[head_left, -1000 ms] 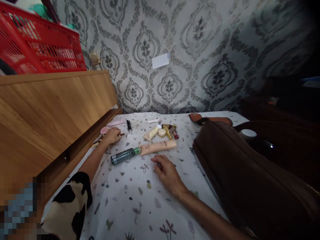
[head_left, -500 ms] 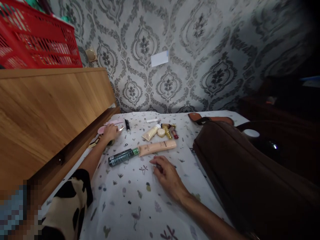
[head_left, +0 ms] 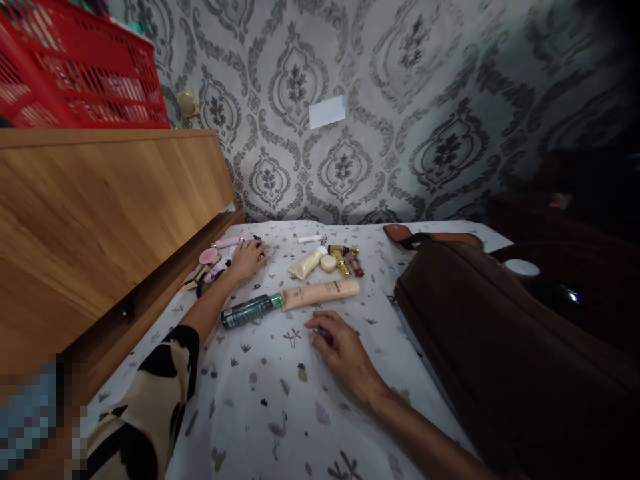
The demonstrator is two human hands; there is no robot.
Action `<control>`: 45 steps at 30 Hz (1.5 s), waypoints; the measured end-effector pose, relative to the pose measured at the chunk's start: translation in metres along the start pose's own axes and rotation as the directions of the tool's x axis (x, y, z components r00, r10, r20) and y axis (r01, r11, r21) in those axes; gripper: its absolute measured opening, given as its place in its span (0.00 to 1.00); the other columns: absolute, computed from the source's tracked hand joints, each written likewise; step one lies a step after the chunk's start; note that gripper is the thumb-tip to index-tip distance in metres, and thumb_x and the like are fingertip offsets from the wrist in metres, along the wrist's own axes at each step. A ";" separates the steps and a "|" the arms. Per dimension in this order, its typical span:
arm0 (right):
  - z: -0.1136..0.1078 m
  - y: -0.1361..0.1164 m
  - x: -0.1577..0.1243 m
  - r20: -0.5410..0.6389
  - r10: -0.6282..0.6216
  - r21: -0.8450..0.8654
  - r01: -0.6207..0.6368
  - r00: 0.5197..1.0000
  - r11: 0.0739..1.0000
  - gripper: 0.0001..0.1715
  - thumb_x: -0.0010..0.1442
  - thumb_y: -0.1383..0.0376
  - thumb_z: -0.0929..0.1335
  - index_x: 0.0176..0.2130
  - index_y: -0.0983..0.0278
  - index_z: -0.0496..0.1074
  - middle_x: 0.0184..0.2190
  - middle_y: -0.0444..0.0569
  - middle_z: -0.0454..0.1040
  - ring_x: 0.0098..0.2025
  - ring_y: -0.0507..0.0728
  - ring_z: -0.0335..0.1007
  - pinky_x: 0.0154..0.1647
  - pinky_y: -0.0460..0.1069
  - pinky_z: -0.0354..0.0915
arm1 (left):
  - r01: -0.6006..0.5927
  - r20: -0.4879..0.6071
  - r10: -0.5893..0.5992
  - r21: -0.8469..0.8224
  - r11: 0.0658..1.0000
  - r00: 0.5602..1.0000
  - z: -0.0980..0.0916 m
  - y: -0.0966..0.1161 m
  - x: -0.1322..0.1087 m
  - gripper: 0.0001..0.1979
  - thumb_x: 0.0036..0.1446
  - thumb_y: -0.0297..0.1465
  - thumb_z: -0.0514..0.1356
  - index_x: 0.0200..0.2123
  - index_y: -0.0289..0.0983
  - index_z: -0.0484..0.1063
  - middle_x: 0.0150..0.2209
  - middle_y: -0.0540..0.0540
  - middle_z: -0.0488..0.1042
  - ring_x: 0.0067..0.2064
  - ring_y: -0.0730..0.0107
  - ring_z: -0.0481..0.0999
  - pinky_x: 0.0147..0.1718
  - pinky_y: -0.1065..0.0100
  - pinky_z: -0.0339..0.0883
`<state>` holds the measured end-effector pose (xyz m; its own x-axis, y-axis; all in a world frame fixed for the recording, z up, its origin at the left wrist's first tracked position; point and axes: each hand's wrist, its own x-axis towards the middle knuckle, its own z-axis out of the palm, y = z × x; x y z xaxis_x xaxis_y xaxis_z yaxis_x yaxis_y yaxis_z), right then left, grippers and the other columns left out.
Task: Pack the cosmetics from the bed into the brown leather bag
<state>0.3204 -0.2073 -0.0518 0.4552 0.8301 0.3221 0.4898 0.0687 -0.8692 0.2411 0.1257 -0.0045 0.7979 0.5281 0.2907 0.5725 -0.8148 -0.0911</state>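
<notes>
My left hand [head_left: 247,260] reaches over a small black tube [head_left: 257,238], its fingers spread and partly covering it. The tube still lies on the cloth. Left of this hand is a cluster of cosmetics, including a round pink item [head_left: 209,256] and a pink stick-like item [head_left: 227,241]. My right hand [head_left: 345,350] rests on the cloth, loosely curled, thumb and fingers apart, nothing visible in it. Just beyond it lie a peach tube [head_left: 321,293] and a dark green bottle [head_left: 246,312], end to end. Farther back are a cream tube [head_left: 306,264], a small round jar [head_left: 329,263] and gold lipstick-like tubes [head_left: 342,263].
A white patterned cloth [head_left: 280,400] covers the surface. A brown bag [head_left: 490,347] stands along the right side. On the left rises a wooden panel [head_left: 115,187], with a red basket [head_left: 95,67] on top. Behind is a patterned wall [head_left: 345,167]; a white stick [head_left: 312,238] lies near it.
My left hand has moved right, from the pink items to over the black tube. My right hand stays in nearly the same place. The view has shifted slightly.
</notes>
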 end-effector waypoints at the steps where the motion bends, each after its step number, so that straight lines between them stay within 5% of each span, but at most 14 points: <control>1: 0.000 0.000 0.000 0.003 0.003 0.003 -0.003 1.000 1.000 0.14 0.60 0.67 0.64 0.40 0.62 0.78 0.48 0.53 0.74 0.32 0.53 0.72 0.37 0.50 0.70 | -0.033 0.025 0.033 -0.002 0.999 0.999 0.003 0.004 -0.002 0.19 0.67 0.38 0.54 0.59 0.48 0.70 0.65 0.45 0.65 0.67 0.53 0.60 0.65 0.50 0.54; 7: -0.001 -0.001 0.000 0.023 -0.005 0.005 0.005 1.000 1.000 0.14 0.60 0.68 0.63 0.40 0.63 0.78 0.48 0.54 0.73 0.34 0.54 0.73 0.40 0.51 0.71 | 0.021 0.064 -0.023 0.038 0.999 0.998 -0.008 -0.008 -0.009 0.20 0.62 0.25 0.52 0.56 0.39 0.73 0.66 0.36 0.66 0.69 0.46 0.57 0.64 0.37 0.52; 13: 0.001 0.001 0.001 0.021 -0.038 -0.005 0.038 0.999 0.999 0.15 0.59 0.70 0.64 0.39 0.63 0.79 0.47 0.54 0.73 0.38 0.56 0.73 0.42 0.53 0.71 | 0.087 0.099 -0.089 0.030 0.996 0.991 -0.030 -0.017 -0.018 0.22 0.66 0.32 0.49 0.61 0.36 0.69 0.68 0.36 0.63 0.70 0.49 0.57 0.66 0.45 0.54; 20: 0.001 0.004 0.004 0.016 0.011 0.046 -0.011 1.000 0.999 0.15 0.57 0.70 0.66 0.41 0.62 0.80 0.49 0.53 0.75 0.44 0.58 0.74 0.44 0.53 0.71 | 0.022 0.207 -0.007 -0.072 0.997 0.978 -0.043 0.034 -0.092 0.35 0.70 0.50 0.41 0.69 0.33 0.57 0.74 0.36 0.50 0.75 0.52 0.45 0.70 0.47 0.46; 25: 0.000 0.002 0.010 0.052 0.294 0.345 -0.293 0.954 0.892 0.16 0.54 0.67 0.69 0.44 0.63 0.79 0.47 0.52 0.78 0.46 0.60 0.75 0.55 0.60 0.71 | -0.003 0.320 0.031 -0.090 0.996 0.947 -0.063 0.083 -0.154 0.41 0.68 0.55 0.42 0.71 0.29 0.51 0.74 0.34 0.45 0.76 0.49 0.39 0.71 0.43 0.41; 29: -0.003 -0.007 0.012 0.112 0.431 0.558 -0.416 0.895 0.718 0.30 0.55 0.62 0.72 0.57 0.61 0.74 0.56 0.54 0.74 0.53 0.62 0.74 0.58 0.60 0.72 | -0.100 0.268 0.140 -0.158 0.982 0.953 -0.078 0.104 -0.194 0.39 0.69 0.53 0.45 0.71 0.31 0.53 0.72 0.32 0.52 0.74 0.47 0.50 0.70 0.42 0.47; 33: -0.006 -0.016 0.010 0.118 0.385 0.633 -0.368 0.915 0.681 0.46 0.53 0.62 0.73 0.68 0.50 0.61 0.73 0.46 0.52 0.64 0.63 0.65 0.58 0.59 0.73 | -0.201 0.125 0.259 -0.354 0.913 0.958 -0.091 0.108 -0.220 0.27 0.71 0.47 0.46 0.66 0.41 0.62 0.65 0.41 0.68 0.66 0.56 0.68 0.64 0.53 0.63; 36: -0.006 -0.016 0.008 0.123 0.344 0.637 -0.340 0.931 0.692 0.46 0.52 0.63 0.71 0.68 0.50 0.60 0.73 0.46 0.49 0.67 0.63 0.61 0.57 0.57 0.73 | -0.183 0.101 0.257 -0.461 0.868 0.961 -0.099 0.107 -0.223 0.21 0.72 0.44 0.48 0.60 0.43 0.67 0.58 0.44 0.75 0.58 0.60 0.75 0.57 0.59 0.70; 40: -0.002 -0.010 0.008 0.101 0.337 0.635 -0.321 0.936 0.702 0.38 0.51 0.62 0.72 0.60 0.54 0.67 0.69 0.49 0.57 0.66 0.63 0.61 0.55 0.56 0.74 | -0.176 0.106 0.253 -0.470 0.865 0.962 -0.100 0.106 -0.215 0.19 0.71 0.43 0.49 0.54 0.42 0.71 0.54 0.43 0.76 0.55 0.59 0.75 0.55 0.57 0.70; 45: 0.002 -0.004 0.010 0.079 0.330 0.639 -0.302 0.941 0.708 0.30 0.48 0.62 0.72 0.52 0.56 0.70 0.63 0.51 0.65 0.63 0.63 0.64 0.55 0.58 0.73 | -0.139 0.109 0.228 -0.525 0.840 0.967 -0.092 0.096 -0.167 0.19 0.70 0.44 0.49 0.50 0.42 0.73 0.50 0.44 0.77 0.50 0.60 0.77 0.51 0.60 0.70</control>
<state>0.3210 -0.1979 -0.0456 0.5314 0.8470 -0.0133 -0.2656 0.1517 -0.9521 0.1454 -0.0630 0.0261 0.9232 0.3511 0.1563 0.2709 -0.8829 0.3836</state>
